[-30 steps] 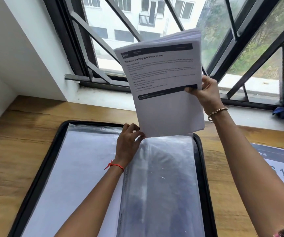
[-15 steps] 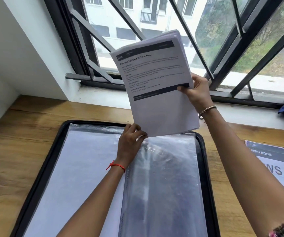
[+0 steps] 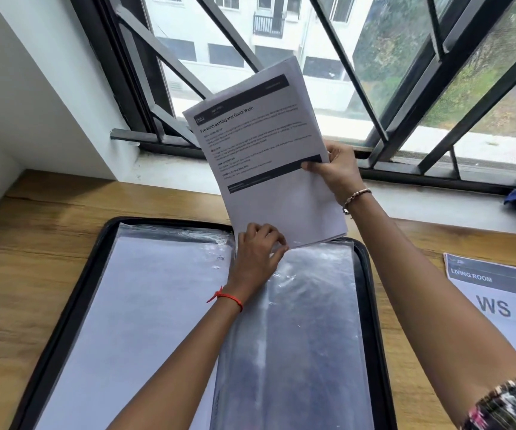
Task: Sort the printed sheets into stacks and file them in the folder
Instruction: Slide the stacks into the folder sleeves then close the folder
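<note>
Wood-grain surface (image 3: 27,243) under an open black folder (image 3: 73,305), clear plastic sleeve (image 3: 306,321) uppermost on its right half. Held above it, upright and tilted toward the window: stack of printed sheets (image 3: 269,156), bottom edge just at the sleeve's mouth, apparently lined up for sliding in. Gripped at the right margin by right hand (image 3: 337,172), thumb across the front page, fingers hidden behind. Steadied at the lower corner by left hand (image 3: 256,252), fingers curled over the paper's edge in a narrow pinch, likely to steer the stack into the plastic. Set aside at right, flat on the wood: loose sheet (image 3: 498,299) marked "WS 18", well apart from the folder.
</note>
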